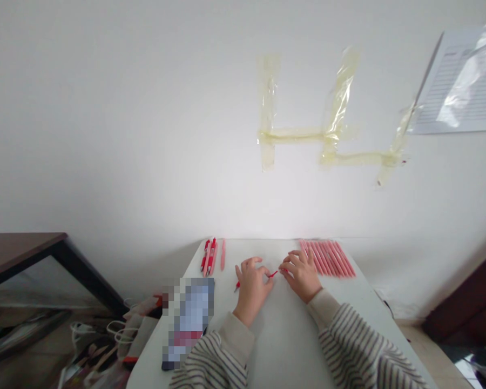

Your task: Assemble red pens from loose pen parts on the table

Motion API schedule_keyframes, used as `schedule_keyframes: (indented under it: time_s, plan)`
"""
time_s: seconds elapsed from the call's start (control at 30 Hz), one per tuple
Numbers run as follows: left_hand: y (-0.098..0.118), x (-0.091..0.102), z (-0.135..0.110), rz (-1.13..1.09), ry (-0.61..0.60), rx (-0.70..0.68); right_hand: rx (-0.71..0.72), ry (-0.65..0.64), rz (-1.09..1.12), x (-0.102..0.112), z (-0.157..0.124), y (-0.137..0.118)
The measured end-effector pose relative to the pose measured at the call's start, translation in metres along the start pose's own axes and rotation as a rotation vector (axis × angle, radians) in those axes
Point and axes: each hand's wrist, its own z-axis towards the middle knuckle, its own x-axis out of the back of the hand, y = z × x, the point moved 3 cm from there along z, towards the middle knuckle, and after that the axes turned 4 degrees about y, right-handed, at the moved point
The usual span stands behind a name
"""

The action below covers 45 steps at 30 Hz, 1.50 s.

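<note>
Over the middle of the white table, my left hand [254,286] pinches a thin red pen part [272,274] between thumb and forefinger. Just to its right, my right hand [303,275] is closed at the fingertips, with a bit of red [284,270] showing between them. Its exact kind is too small to tell. Beside my left hand lies another red pen piece [237,286], partly hidden by the hand. A row of several pink pens [328,258] lies to the right of my right hand.
At the table's back left lie several red and pink pens [209,258] and a single pink one [223,254]. A phone-like device [192,313], blurred out, rests on the left edge. Bags [140,335] crowd the floor at left, near a dark-framed table [28,248]. A white wall stands behind.
</note>
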Motion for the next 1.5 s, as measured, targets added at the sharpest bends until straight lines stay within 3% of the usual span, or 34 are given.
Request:
schedule_keyframes:
  time_s: [0.53, 1.5]
  plan:
    - [0.0007, 0.0003, 0.001, -0.02, -0.012, 0.004, -0.017, -0.089, 0.127, -0.0004, 0.0011, -0.006]
    - [0.0036, 0.0059, 0.0016, -0.036, -0.004, -0.002, -0.036, -0.064, 0.129, -0.0037, -0.001, -0.0021]
